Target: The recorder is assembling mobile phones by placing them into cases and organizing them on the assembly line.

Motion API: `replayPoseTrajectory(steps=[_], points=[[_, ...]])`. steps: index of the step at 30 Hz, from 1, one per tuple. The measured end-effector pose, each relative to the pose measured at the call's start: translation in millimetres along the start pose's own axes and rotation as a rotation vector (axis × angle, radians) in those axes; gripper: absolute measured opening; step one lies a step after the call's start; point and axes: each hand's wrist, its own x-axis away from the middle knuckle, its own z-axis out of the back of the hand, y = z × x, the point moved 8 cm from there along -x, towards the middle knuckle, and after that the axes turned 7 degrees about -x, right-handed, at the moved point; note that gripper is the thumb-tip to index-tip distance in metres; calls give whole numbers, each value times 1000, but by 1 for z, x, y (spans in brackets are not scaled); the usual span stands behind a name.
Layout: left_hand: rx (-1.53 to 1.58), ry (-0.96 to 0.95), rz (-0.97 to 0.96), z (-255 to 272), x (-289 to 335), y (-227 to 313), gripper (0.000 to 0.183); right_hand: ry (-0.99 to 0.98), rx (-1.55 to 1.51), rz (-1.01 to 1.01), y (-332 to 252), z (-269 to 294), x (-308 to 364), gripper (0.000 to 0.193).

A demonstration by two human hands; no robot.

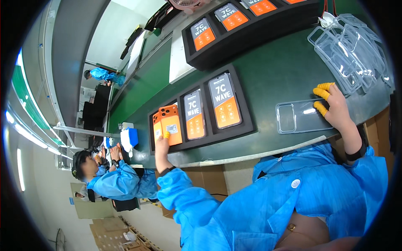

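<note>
At the left end of a black foam tray (247,129), my left hand (161,147) grips the lower edge of an orange phone (172,119), its camera side up. A yellow finger cot shows on that hand. Another orange phone back (157,123) shows partly behind it. Two phones with printed grey-and-orange screen films, a middle phone (194,113) and a right-hand phone (225,100), lie in the other slots. On the right, my right hand (337,109), with yellow cots and its fingers apart, is over the right end of a clear phone case (303,119) lying on the table.
Many clear cases (351,54) lie heaped at the far right. A second black foam tray (234,39) with several phones stands farther back on the green table (272,79). A blue-and-white box (130,137) is at the left, near a co-worker in blue (117,180).
</note>
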Motion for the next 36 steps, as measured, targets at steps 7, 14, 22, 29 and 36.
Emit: replayPoseTrajectory(steps=[7, 14, 22, 29, 36], points=[[1069, 62, -422, 46, 89, 130, 28, -14, -195, 10, -40, 12, 0, 54], [1116, -487, -918, -56, 256, 302, 34, -22, -1333, -391, -51, -50, -15, 47], [151, -94, -1258, -78, 242, 315, 94, 51, -42, 427, -61, 28, -6, 20], [109, -138, -1171, -90, 247, 319, 81, -347, 109, 8, -22, -26, 12, 63], [662, -135, -1061, -76, 247, 298, 81, -538, -3, -44, -11, -29, -3, 91]])
